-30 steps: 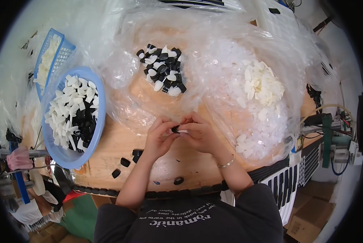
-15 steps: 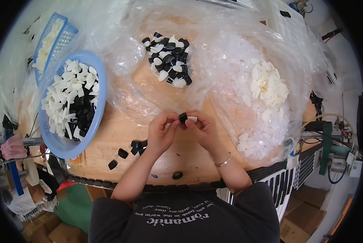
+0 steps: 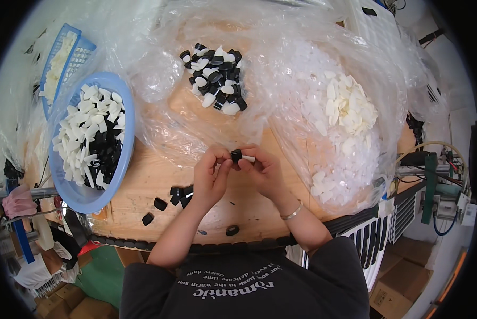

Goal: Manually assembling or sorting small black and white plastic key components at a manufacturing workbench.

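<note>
Over the middle of the table, both hands meet around one small part. Its black cap [image 3: 236,155] has a ribbed side, and a white flat piece [image 3: 248,158] sticks out to the right. My left hand [image 3: 212,173] pinches the cap between thumb and fingers. With thumb and fingers, my right hand [image 3: 263,171] grips the white piece where it meets the cap. How far the two are joined is hidden by my fingers. Beyond my hands lies a pile of black caps with white pieces [image 3: 215,76], on clear plastic sheeting.
On the left stands a blue basin [image 3: 130,125] of white and black parts, with a blue basket [image 3: 79,56] behind it. At right, a pile of whitish pieces [image 3: 350,106] rests on clear plastic [image 3: 297,175]. Several loose black caps [image 3: 160,203] lie near my left forearm.
My hands stay together, and the cap with its white piece has turned slightly, so the white piece now looks thinner. The whole view has shifted a little.
</note>
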Demonstrator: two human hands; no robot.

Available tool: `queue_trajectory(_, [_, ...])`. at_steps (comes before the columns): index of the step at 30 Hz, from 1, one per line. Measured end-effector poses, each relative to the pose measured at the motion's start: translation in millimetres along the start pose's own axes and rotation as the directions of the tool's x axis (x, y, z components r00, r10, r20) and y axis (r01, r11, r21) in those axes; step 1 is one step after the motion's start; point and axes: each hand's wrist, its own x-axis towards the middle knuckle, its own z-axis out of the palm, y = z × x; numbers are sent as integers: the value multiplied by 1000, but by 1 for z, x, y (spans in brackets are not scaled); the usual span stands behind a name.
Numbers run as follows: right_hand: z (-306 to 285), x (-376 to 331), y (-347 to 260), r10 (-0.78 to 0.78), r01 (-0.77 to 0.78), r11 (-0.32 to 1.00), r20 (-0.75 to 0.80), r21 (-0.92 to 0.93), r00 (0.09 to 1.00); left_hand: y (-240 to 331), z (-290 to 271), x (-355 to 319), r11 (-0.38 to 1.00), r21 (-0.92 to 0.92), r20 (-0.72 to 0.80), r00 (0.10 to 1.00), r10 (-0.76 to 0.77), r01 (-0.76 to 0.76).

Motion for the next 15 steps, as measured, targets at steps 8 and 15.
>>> queue_trajectory(8, [2,-3,1,-10,0,992,80,123,997,-1,-2,-3,999,-31,14,1000,-13,14])
queue_trajectory(15, [2,-6,4,69,-71,987,23,145,997,-2,1,-5,998,-60,0,1000,15,-15])
